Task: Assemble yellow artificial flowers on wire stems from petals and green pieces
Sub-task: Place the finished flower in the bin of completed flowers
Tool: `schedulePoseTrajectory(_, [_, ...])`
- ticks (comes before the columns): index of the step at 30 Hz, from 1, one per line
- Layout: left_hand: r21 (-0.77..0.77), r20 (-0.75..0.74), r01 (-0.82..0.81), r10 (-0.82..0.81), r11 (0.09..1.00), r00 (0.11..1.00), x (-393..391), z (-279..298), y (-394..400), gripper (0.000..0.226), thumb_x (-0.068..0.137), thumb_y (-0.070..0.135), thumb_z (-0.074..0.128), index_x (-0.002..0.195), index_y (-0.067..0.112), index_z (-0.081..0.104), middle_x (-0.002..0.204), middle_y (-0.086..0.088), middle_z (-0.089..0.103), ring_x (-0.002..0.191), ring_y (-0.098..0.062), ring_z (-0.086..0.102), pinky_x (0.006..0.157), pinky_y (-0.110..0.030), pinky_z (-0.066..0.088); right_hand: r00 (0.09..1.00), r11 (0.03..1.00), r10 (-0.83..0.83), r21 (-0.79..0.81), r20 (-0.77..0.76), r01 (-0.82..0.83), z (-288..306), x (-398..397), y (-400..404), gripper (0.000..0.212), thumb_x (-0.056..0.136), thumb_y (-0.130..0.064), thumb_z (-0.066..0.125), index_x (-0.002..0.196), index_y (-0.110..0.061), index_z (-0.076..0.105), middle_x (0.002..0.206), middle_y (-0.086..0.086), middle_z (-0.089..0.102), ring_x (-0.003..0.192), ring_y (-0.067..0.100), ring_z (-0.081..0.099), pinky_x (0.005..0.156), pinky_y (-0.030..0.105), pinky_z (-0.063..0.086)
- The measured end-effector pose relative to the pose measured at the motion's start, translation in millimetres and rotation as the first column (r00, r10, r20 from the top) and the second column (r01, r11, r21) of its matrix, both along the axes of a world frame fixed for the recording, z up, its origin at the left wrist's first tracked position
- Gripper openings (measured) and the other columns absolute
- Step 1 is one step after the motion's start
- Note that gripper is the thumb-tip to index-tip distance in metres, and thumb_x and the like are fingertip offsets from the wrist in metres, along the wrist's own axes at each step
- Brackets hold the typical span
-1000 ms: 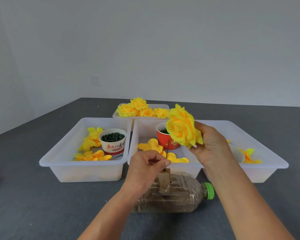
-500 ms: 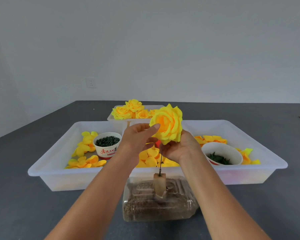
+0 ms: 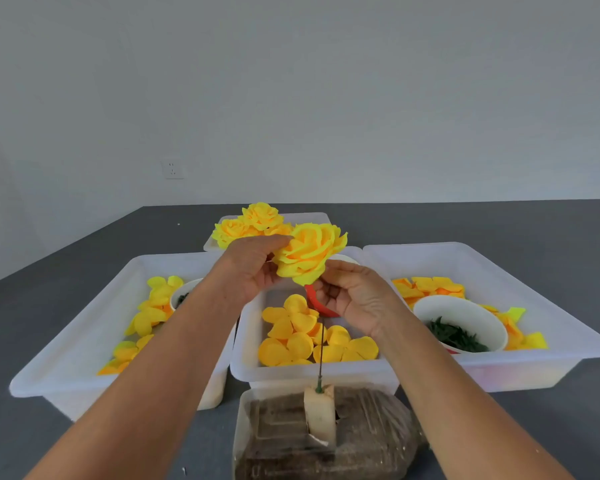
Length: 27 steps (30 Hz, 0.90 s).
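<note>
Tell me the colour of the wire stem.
Dark green; the wire stem shows only in the head view, rising from the block.

Assembled yellow flower (image 3: 309,255): layered petals, tilted, raised above the middle tray. Wire stem (image 3: 321,355): thin, dark, upright, planted in the near block. Loose yellow petals (image 3: 293,336) lie in the trays.

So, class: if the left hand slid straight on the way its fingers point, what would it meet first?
The left hand points rightward, fingertips already at the yellow flower, so it would press into those petals first; the right hand lies beyond and lower, though depth is unclear.
</note>
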<state>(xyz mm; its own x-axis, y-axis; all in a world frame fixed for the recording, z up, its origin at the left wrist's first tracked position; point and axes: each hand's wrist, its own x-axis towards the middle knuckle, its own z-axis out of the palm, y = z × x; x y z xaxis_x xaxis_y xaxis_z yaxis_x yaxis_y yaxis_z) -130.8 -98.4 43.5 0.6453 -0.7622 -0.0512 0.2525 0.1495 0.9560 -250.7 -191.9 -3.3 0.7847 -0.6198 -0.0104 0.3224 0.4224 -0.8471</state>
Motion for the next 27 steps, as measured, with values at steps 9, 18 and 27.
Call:
schedulePoseTrajectory(9, [-0.046,0.02,0.076,-0.075,0.996,0.997,35,2,-29,0.041,0.094,0.035,0.049,0.118,0.003,0.057,0.107,-0.011,0.063,0.095,-0.025,0.062,0.078,-0.037,0.052,0.999,0.775,-0.02,-0.632,-0.038,-0.008,5,26,-30,0.011,0.082,0.008,0.062,0.086,-0.001,0.064,0.057,-0.003,0.068,0.052,0.007,0.064,0.056,0.018,0.053])
schedulePoseTrajectory(18, [-0.182,-0.011,0.116,-0.12,0.976,0.993,64,-33,-42,0.028,0.091,-0.004,0.044,0.116,-0.001,0.056,0.102,-0.013,0.064,0.087,-0.025,0.062,0.072,-0.034,0.055,0.964,0.577,-0.264,-0.8,0.007,0.164,-13,54,-52,0.018,0.076,0.01,0.068,0.093,0.013,0.067,0.083,0.019,0.071,0.072,0.017,0.061,0.071,0.033,0.052])
schedulePoseTrajectory(27, [-0.135,0.338,-0.189,0.224,0.973,0.914,62,-48,-41,0.024,0.082,-0.015,0.056,0.094,0.004,0.066,0.078,-0.008,0.064,0.072,-0.017,0.059,0.066,-0.027,0.052,0.927,0.541,-0.339,-0.839,-0.158,0.055,-29,53,-63,0.005,0.079,0.012,0.063,0.075,0.014,0.065,0.064,0.014,0.064,0.063,0.004,0.052,0.064,0.026,0.045])
